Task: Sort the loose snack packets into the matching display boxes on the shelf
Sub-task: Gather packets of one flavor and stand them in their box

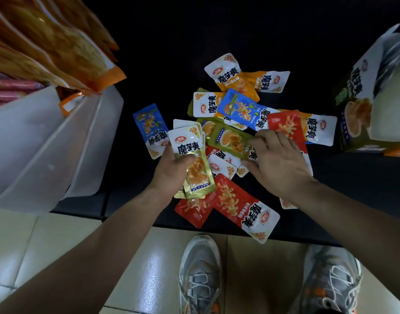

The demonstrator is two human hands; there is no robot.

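The left hand (172, 171) is closed around a stack of green packets (192, 155): the thumb presses on the front one and the fingers are curled behind, so the packets stand upright with their white tops away from the person. The right hand (278, 164) is palm down with the fingers spread apart and only a little bent. It rests on the loose pile and grips nothing. Its fingertips lie on a red packet (285, 123), and its thumb side seems to touch a green packet (230, 139) that lies flat between the two hands, though this contact is not sharp in the view.

Just left of the left hand lies a blue packet (151, 130), alone on the dark shelf (160, 64). Beyond the right hand's fingers lies another blue packet (239, 107), and farther behind it two orange packets (237, 80). Below both wrists, at the shelf edge, lies a large red packet (237, 205).

Well to the right of the right hand stands a green display box (357, 114), open at the top. Far left of the left hand are white plastic bins (58, 143) with orange bags (47, 41) above them. Under the forearms are a tiled floor (36, 245) and grey sneakers (201, 275).
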